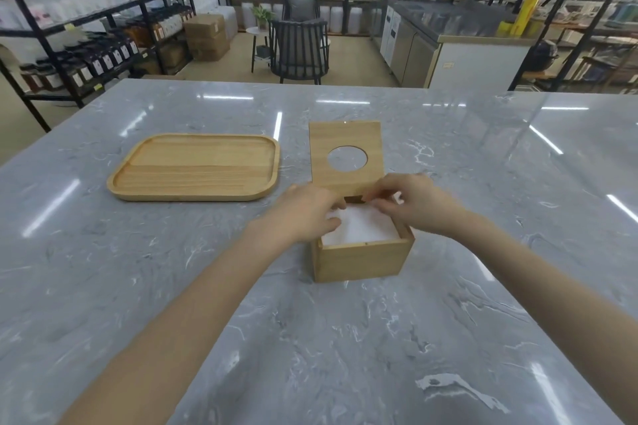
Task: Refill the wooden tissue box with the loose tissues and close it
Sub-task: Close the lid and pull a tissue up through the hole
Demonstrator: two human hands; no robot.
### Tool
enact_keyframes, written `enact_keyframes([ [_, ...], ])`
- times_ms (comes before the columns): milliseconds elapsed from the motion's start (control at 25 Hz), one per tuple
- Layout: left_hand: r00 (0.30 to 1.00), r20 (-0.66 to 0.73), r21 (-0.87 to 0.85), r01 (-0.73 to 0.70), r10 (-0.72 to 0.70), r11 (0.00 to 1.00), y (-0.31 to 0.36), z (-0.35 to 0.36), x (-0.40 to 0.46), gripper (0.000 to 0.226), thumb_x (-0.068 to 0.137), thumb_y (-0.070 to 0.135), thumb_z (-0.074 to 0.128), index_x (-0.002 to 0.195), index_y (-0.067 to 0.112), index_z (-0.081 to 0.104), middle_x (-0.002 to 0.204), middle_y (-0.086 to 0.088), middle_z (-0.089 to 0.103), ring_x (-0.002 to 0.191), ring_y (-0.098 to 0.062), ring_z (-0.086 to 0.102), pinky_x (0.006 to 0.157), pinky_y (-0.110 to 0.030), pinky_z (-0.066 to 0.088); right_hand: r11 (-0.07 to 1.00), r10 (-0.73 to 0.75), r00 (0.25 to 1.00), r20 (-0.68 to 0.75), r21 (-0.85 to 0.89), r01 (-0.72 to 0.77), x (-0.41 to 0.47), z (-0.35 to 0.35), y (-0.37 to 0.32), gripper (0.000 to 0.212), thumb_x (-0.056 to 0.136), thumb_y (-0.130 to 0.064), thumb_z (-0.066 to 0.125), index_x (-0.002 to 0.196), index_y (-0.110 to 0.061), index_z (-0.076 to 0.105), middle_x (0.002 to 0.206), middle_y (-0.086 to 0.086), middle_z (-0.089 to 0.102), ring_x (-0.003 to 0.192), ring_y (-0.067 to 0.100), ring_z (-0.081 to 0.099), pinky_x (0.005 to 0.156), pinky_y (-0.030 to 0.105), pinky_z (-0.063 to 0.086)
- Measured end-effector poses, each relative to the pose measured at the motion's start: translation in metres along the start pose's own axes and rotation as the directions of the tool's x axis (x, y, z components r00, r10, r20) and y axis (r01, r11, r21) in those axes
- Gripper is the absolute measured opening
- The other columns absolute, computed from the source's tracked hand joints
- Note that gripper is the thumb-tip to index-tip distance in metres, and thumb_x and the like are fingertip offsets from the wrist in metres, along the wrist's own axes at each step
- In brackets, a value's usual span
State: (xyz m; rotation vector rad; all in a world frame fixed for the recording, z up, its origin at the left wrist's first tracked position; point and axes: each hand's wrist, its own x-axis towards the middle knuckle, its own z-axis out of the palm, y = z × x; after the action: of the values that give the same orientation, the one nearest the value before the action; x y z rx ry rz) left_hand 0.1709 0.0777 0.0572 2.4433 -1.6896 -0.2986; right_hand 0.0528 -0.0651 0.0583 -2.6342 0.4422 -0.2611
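Tissues (362, 225) fill the lid-up box (362, 260), both hands pinching them; wooden tray (195, 166) lies left.

A grey marble table (138, 286) mirrors strip lights. Beyond it, at twelve o'clock, a dark slatted chair (298, 50) stands on a tan floor (348, 59). Black shelving (103, 10) with bottles fills ten o'clock; a steel counter (459, 41) sits at two.

Grey marble table (345, 338), two wooden things on it.
A tray (195, 167) lies flat at the left; just to its right stands the box (362, 260), its lid (346, 157) raised upright, white tissues (362, 226) showing inside.
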Motion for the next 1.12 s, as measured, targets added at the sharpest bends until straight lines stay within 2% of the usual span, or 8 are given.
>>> enact_keyframes([
  [80, 0.991, -0.136, -0.179, -0.007, -0.017, 0.984, -0.005, -0.001, -0.006, 0.029, 0.088, 0.023, 0.049, 0.115, 0.017, 0.058, 0.116, -0.001, 0.065, 0.108, -0.017, 0.057, 0.09, -0.029, 0.044, 0.984, 0.08, 0.982, -0.173, 0.174, -0.05, 0.004, -0.004, 0.005, 0.013, 0.084, -0.016, 0.057, 0.088, -0.02, 0.068, 0.084, -0.009, 0.063, 0.07, -0.001, 0.053, 0.062, -0.005, 0.036],
  [160, 0.952, -0.295, -0.29, -0.006, -0.083, 0.957, -0.01, -0.003, -0.007, 0.022, 0.088, 0.021, 0.051, 0.106, 0.017, 0.062, 0.101, 0.001, 0.068, 0.096, -0.015, 0.061, 0.081, -0.027, 0.046, 0.944, 0.204, 0.939, -0.275, 0.311, -0.114, 0.011, -0.005, 0.008, 0.011, 0.085, -0.019, 0.056, 0.091, -0.023, 0.065, 0.083, -0.01, 0.06, 0.071, 0.003, 0.054, 0.06, 0.002, 0.04],
  [280, 0.867, -0.441, -0.381, 0.053, -0.232, 0.923, -0.019, -0.006, 0.0, 0.018, 0.087, 0.021, 0.053, 0.102, 0.015, 0.06, 0.085, 0.006, 0.059, 0.082, -0.014, 0.058, 0.072, -0.029, 0.048, 0.869, 0.338, 0.914, -0.226, 0.447, -0.212, 0.026, -0.005, 0.013, 0.033, 0.085, -0.026, 0.059, 0.117, -0.018, 0.056, 0.102, -0.005, 0.057, 0.091, 0.011, 0.055, 0.079, 0.02, 0.046],
  [400, 0.832, -0.403, -0.502, 0.147, -0.381, 0.852, -0.027, -0.006, 0.01, 0.019, 0.084, 0.024, 0.057, 0.102, 0.016, 0.055, 0.086, 0.006, 0.057, 0.078, -0.014, 0.054, 0.067, -0.027, 0.043, 0.784, 0.375, 0.922, -0.1, 0.564, -0.258, 0.036, -0.004, 0.015, 0.045, 0.084, -0.025, 0.061, 0.126, -0.013, 0.05, 0.108, -0.001, 0.058, 0.1, 0.015, 0.056, 0.091, 0.031, 0.046],
  [600, 0.816, -0.343, -0.614, 0.18, -0.465, 0.769, -0.03, -0.005, 0.024, 0.03, 0.083, 0.023, 0.06, 0.11, 0.013, 0.053, 0.098, -0.002, 0.063, 0.083, -0.014, 0.054, 0.07, -0.026, 0.04, 0.693, 0.388, 0.917, -0.087, 0.684, -0.228, 0.043, 0.002, 0.017, 0.03, 0.085, -0.011, 0.06, 0.114, -0.008, 0.059, 0.106, 0.015, 0.067, 0.093, 0.021, 0.062, 0.081, 0.025, 0.048],
  [720, 0.819, -0.327, -0.64, 0.175, -0.471, 0.748, -0.032, -0.007, 0.029, 0.032, 0.083, 0.021, 0.06, 0.113, 0.012, 0.055, 0.105, -0.007, 0.067, 0.083, -0.012, 0.054, 0.071, -0.024, 0.04, 0.681, 0.392, 0.915, -0.095, 0.698, -0.219, 0.043, 0.003, 0.017, 0.028, 0.084, -0.009, 0.06, 0.112, -0.008, 0.06, 0.107, 0.018, 0.067, 0.09, 0.02, 0.062, 0.079, 0.023, 0.05],
  [920, 0.824, -0.32, -0.684, 0.14, -0.467, 0.716, -0.035, -0.008, 0.031, 0.028, 0.081, 0.021, 0.063, 0.108, 0.015, 0.06, 0.1, -0.005, 0.069, 0.074, -0.007, 0.054, 0.059, -0.01, 0.036, 0.683, 0.407, 0.906, -0.118, 0.698, -0.216, 0.04, 0.005, 0.018, 0.027, 0.084, -0.011, 0.061, 0.111, -0.008, 0.061, 0.109, 0.018, 0.067, 0.094, 0.023, 0.064, 0.084, 0.028, 0.051],
  [1120, 0.827, -0.35, -0.668, 0.108, -0.44, 0.736, -0.033, -0.008, 0.03, 0.027, 0.082, 0.021, 0.063, 0.107, 0.014, 0.059, 0.099, -0.004, 0.067, 0.079, -0.013, 0.058, 0.073, -0.024, 0.042, 0.686, 0.408, 0.901, -0.151, 0.701, -0.194, 0.036, 0.006, 0.017, 0.022, 0.083, -0.01, 0.063, 0.104, -0.01, 0.061, 0.097, 0.012, 0.067, 0.094, 0.026, 0.064, 0.092, 0.04, 0.052],
])
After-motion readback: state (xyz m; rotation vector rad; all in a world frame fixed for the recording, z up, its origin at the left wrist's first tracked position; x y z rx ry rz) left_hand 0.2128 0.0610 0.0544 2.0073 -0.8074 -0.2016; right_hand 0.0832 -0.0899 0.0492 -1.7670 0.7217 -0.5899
